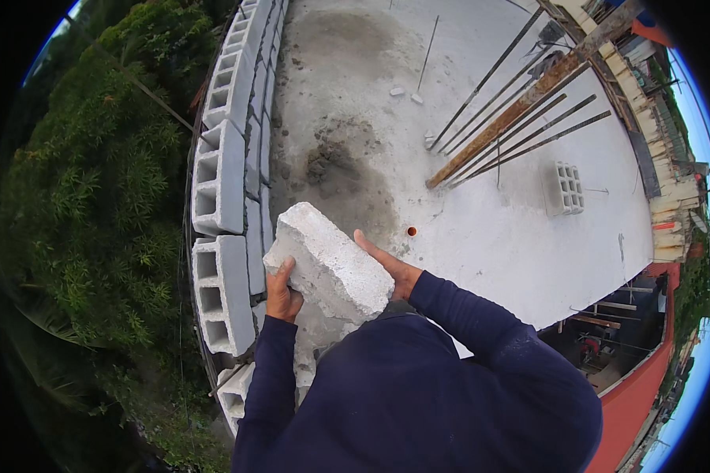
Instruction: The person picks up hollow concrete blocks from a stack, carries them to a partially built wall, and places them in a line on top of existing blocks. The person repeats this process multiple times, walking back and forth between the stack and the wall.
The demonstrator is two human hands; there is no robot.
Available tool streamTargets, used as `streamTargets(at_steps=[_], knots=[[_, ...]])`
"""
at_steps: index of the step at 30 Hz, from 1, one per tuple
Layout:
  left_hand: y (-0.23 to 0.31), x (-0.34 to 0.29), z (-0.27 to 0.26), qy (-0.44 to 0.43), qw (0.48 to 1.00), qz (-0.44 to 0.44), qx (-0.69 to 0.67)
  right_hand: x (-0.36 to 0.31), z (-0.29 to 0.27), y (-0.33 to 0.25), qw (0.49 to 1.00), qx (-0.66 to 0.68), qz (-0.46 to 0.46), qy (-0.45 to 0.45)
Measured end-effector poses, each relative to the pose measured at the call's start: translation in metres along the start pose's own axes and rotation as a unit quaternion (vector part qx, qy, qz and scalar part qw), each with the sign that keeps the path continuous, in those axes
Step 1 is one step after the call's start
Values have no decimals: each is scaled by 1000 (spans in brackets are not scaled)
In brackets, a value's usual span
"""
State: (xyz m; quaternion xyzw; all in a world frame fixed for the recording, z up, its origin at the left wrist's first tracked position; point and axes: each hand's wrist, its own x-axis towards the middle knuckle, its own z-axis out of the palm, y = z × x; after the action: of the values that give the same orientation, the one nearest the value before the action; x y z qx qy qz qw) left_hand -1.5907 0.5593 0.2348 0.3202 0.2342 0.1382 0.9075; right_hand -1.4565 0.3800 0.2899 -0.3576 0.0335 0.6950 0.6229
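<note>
I hold a grey concrete block (pixel 327 260) up in front of my chest with both hands. My left hand (pixel 282 293) grips its lower left end, fingers curled over the edge. My right hand (pixel 390 265) presses flat against its right side. Both arms are in dark blue sleeves. The block is tilted, its long face turned up. To its left runs a low wall of hollow concrete blocks (pixel 222 292), with one top block (pixel 219 177) set higher along the slab's edge.
A concrete roof slab (pixel 481 213) stretches ahead with a dark mortar patch (pixel 331 162). Steel bars (pixel 521 134) and a wooden plank (pixel 521 110) lie at the far right beside a lone hollow block (pixel 566 188). Dense green bushes (pixel 95 205) drop off beyond the wall.
</note>
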Motion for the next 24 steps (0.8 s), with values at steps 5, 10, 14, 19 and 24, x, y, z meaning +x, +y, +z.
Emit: streamTargets(at_steps=[5, 10, 14, 19, 24], knots=[[-11, 87, 63, -32, 996, -17, 79, -5, -78, -71, 998, -24, -36, -52], [-4, 163, 117, -96, 987, -34, 128, -5, -117, -117, 996, -5, -87, -25], [4, 225, 145, -116, 974, -29, 191, 12, -136, -160, 981, 97, -161, -53], [-7, 332, 144, -164, 965, -100, 180, 47, -166, -206, 986, 95, -136, 3], [-52, 450, 118, -172, 921, -200, 287, 99, -215, -240, 963, 113, -211, 127]])
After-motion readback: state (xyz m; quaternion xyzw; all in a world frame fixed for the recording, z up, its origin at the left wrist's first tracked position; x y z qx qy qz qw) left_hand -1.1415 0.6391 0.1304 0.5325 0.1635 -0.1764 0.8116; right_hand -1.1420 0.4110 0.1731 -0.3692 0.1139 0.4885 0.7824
